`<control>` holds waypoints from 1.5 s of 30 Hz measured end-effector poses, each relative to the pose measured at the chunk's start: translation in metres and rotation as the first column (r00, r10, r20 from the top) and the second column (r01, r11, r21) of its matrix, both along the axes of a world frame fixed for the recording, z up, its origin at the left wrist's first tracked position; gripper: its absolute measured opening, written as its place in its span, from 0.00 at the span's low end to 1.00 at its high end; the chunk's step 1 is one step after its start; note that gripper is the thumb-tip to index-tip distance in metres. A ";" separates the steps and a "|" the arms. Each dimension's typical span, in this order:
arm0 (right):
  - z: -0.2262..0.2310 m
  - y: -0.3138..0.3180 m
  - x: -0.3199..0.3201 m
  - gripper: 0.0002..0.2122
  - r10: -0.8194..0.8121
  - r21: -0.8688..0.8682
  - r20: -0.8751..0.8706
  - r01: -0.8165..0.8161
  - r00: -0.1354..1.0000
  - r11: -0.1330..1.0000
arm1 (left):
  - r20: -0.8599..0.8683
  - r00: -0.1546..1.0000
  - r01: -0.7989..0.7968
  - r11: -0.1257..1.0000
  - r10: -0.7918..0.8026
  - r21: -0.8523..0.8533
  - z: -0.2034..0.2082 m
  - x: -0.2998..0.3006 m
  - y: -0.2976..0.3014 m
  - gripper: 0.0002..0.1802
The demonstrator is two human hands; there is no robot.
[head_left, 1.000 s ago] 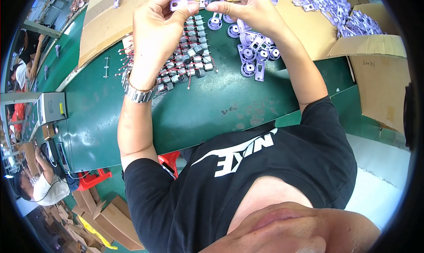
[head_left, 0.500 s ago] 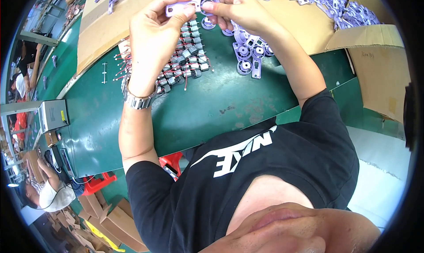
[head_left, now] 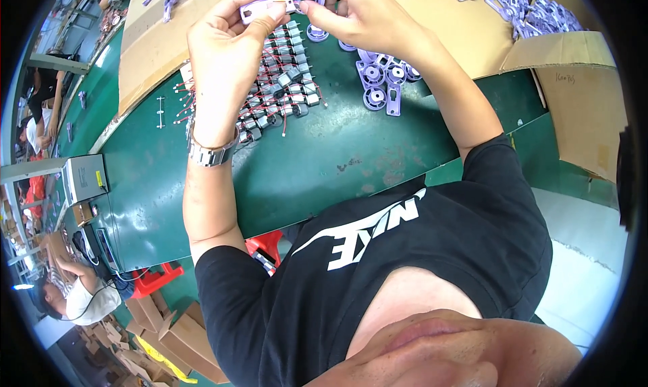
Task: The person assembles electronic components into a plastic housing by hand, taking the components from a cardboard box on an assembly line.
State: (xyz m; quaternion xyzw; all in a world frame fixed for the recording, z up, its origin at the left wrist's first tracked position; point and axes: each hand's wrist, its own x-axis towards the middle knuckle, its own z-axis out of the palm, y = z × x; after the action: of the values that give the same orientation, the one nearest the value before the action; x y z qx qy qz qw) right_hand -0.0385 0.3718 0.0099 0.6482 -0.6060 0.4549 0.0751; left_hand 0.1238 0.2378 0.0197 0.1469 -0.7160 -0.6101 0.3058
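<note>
Up at the far edge of the view, a purple plastic part [head_left: 253,11] with a flat handle and a round ring end is held between my hands. My left hand [head_left: 226,59] pinches the handle, thumb on top. The fingers of my right hand [head_left: 381,23] close round the ring end, thumb at its rim; something dark shows inside the ring. Below my hands lie rows of small grey motors [head_left: 283,83] with red wires. Right of them is a loose cluster of similar purple parts [head_left: 375,83], their ring ends showing.
A big pile of purple parts [head_left: 499,5] lies on cardboard at the far right, beside an open cardboard box [head_left: 584,103]. More cardboard [head_left: 158,42] covers the far left of the green table [head_left: 304,177]. A grey box-shaped device [head_left: 86,177] stands at the left; co-workers sit beyond.
Both hands have shifted slightly left and up with the purple part. My right index finger and thumb have moved on the ring, and its inside looks darker now.
</note>
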 end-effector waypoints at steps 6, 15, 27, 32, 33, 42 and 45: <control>0.018 0.000 0.010 0.15 -0.050 0.338 0.698 -0.266 0.715 0.903 | -0.057 0.998 -0.026 0.990 0.018 -0.137 -0.010 -0.001 0.005 0.17; -0.008 -0.005 -0.014 0.15 0.116 0.119 0.895 -0.482 0.430 0.868 | -0.058 0.998 -0.006 0.995 0.001 -0.098 -0.005 -0.001 0.009 0.16; -0.058 -0.017 -0.035 0.15 -0.048 0.170 0.061 0.037 0.997 0.985 | -0.138 0.986 -0.114 0.987 0.098 -0.114 -0.030 -0.043 -0.076 0.19; -0.091 -0.021 -0.010 0.20 -0.220 0.358 -0.430 0.389 0.876 0.849 | -0.084 0.777 -0.337 0.300 0.623 -0.892 -0.052 -0.051 -0.154 0.45; -0.095 -0.022 -0.011 0.18 -0.244 0.369 -0.501 0.460 0.830 0.807 | -0.130 0.786 -0.325 0.223 0.605 -0.919 -0.047 -0.053 -0.155 0.42; -0.047 -0.036 0.014 0.05 0.365 -0.174 0.706 -0.350 0.608 0.920 | -0.028 0.954 0.253 0.748 -0.300 0.614 -0.048 -0.025 -0.078 0.29; -0.063 -0.043 0.017 0.06 0.381 -0.196 0.820 -0.417 0.426 0.887 | -0.342 0.859 0.502 0.494 -0.382 0.710 -0.054 -0.020 -0.078 0.29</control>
State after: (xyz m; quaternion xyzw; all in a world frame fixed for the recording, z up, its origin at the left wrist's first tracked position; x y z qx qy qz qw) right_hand -0.0218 0.3287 -0.0535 0.4735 -0.4030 0.7019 -0.3475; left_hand 0.1040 0.1598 -0.0342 0.0328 -0.3691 -0.9241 0.0932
